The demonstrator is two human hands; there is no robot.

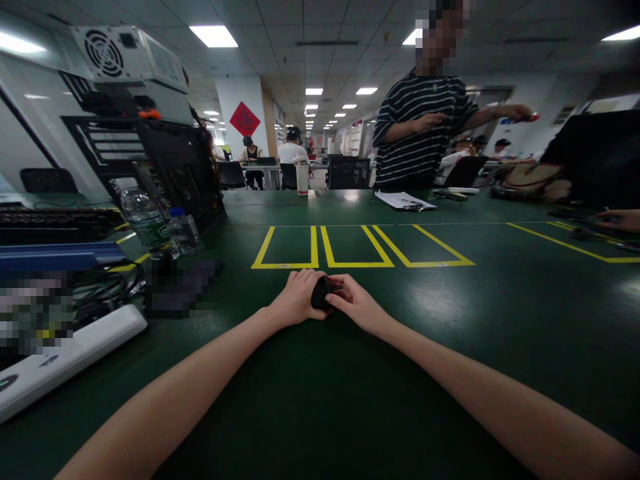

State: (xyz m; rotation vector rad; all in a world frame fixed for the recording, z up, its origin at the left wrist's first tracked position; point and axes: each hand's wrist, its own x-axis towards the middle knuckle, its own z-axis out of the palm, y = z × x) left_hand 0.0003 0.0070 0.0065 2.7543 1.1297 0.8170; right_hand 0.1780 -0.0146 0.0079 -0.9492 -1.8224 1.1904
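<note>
Between my two hands, low over the green table (325,393), is a small black rounded object (321,293) about the size of a computer mouse; its exact kind does not show. My left hand (301,297) wraps around it from the left, fingers over the top and thumb beneath. From the right, the bent fingers and thumb of my right hand (357,303) close on its near right side. Part of the object is covered by the fingers. Just beyond my hands lie yellow tape outlines (350,265) on the tabletop.
At left are a white power strip (85,357), cables, plastic bottles (145,217), and an open computer case (175,173) under a power supply (130,57). Across the table stands a person in a striped shirt (420,127) near a clipboard (405,201). A white cup (303,180) stands at the far edge.
</note>
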